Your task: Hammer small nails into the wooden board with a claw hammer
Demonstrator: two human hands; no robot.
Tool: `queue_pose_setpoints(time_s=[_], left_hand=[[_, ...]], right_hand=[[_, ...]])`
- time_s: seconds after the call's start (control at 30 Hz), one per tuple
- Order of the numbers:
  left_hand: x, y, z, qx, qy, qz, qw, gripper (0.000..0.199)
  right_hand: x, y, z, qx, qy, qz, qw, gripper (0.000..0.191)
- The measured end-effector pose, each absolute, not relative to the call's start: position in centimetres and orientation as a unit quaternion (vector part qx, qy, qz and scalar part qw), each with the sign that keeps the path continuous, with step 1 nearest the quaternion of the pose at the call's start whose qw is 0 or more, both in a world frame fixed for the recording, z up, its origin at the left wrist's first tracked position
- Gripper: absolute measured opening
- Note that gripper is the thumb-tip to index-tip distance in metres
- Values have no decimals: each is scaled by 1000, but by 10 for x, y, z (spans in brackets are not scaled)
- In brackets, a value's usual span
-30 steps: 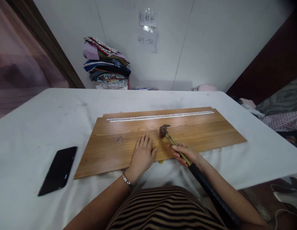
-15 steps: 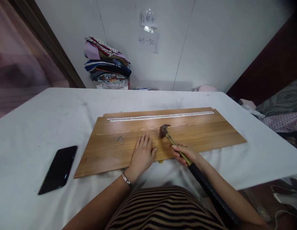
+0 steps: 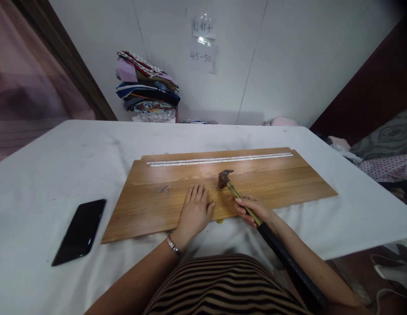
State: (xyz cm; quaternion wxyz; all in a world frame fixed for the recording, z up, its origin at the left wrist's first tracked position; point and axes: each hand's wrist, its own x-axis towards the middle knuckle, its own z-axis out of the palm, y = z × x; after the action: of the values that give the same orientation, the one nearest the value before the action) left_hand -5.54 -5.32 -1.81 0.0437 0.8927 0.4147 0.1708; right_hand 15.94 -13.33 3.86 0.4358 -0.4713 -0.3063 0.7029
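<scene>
Plainly enough, the right hand (image 3: 251,211) is closed around the hammer (image 3: 272,240), its fingers curled about the yellowish stretch of the handle just ahead of the black grip. From that fist the hammer runs both ways: the rusty brown head lies forward and to the left, over the middle of the wooden board (image 3: 282,179), while the black end slants back along the right forearm toward the body. Whether the head touches the wood or hangs just over it, I cannot tell. The left hand (image 3: 196,214) is spread flat, palm down on the board near its close edge, fingers together and pointing away, thumb out toward the hammer — the head sits just to the right of its fingertips and a little farther off. Small dark dots (image 3: 247,185) run in a row on both sides of the head, too tiny to make out as holes or nail heads. On the other side of the left hand, near its fingers, a few loose nails (image 3: 165,191) lie in a little cluster. Two white marked strips (image 3: 223,160) stretch along the far part of the board, and a black phone (image 3: 80,232) rests on the white-covered table (image 3: 321,232) — left of the board, apart from both hands.
</scene>
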Motion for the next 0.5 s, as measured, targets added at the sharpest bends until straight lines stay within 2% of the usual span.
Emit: queue_pose_setpoints(time_s=[0.5], left_hand=[[-56, -53, -17, 894, 418, 157, 33, 52]], right_hand=[[159, -133, 40, -484, -300, 699, 433, 51]])
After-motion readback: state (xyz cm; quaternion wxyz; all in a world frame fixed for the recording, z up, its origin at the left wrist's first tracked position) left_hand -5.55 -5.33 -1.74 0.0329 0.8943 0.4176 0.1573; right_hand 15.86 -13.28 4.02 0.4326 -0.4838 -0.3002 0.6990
